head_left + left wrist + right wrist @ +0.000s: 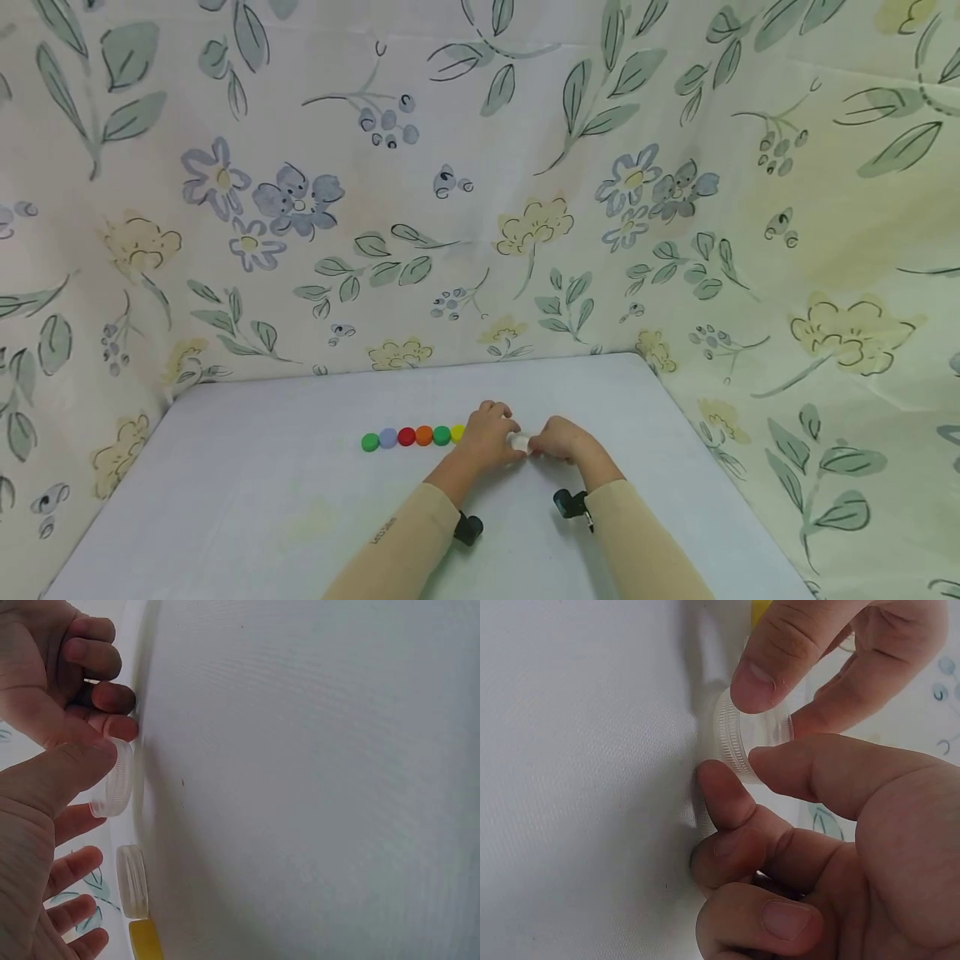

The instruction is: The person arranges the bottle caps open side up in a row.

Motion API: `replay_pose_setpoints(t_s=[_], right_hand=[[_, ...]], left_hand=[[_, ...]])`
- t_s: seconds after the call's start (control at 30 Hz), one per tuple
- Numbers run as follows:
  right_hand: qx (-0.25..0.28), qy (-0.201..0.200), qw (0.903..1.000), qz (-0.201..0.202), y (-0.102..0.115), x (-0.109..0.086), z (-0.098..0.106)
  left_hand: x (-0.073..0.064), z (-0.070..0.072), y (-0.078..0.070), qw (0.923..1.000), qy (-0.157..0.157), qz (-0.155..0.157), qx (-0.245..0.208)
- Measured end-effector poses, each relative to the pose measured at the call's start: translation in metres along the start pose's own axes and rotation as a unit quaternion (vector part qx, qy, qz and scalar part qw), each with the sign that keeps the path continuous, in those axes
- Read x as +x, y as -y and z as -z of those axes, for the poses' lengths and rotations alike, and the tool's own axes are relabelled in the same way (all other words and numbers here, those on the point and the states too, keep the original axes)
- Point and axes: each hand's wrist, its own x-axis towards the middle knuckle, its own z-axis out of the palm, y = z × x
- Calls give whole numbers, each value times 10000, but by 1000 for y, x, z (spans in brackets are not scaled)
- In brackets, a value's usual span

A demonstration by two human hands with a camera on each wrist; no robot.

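Near the far side of the table, both hands meet at one clear ridged plastic bottle cap (pixel 739 739). My left hand (pixel 486 440) pinches it between thumb and index finger, the other fingers spread apart. From the right, my right hand (pixel 561 439) pinches the same cap with its thumb and index finger, its remaining fingers curled. A second clear cap (pixel 133 881) lies on the table below the left fingers in the left wrist view, beside a yellow cap (pixel 146 940). The left hand hides that end of the row in the head view.
A row of coloured caps runs left from the hands: green (pixel 442 435), orange (pixel 424 435), red (pixel 407 437), lavender (pixel 387 437) and another green cap (pixel 371 442). They lie on a white-covered table (pixel 247 475). Floral cloth (pixel 465 183) hangs behind and beside it.
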Motion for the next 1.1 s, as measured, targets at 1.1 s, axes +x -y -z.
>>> replay_pose_setpoints(t_s=[1.1], right_hand=[[-573, -486, 9969, 245, 6, -5, 6]], left_hand=[[0, 1, 1, 9997, 205, 118, 24]])
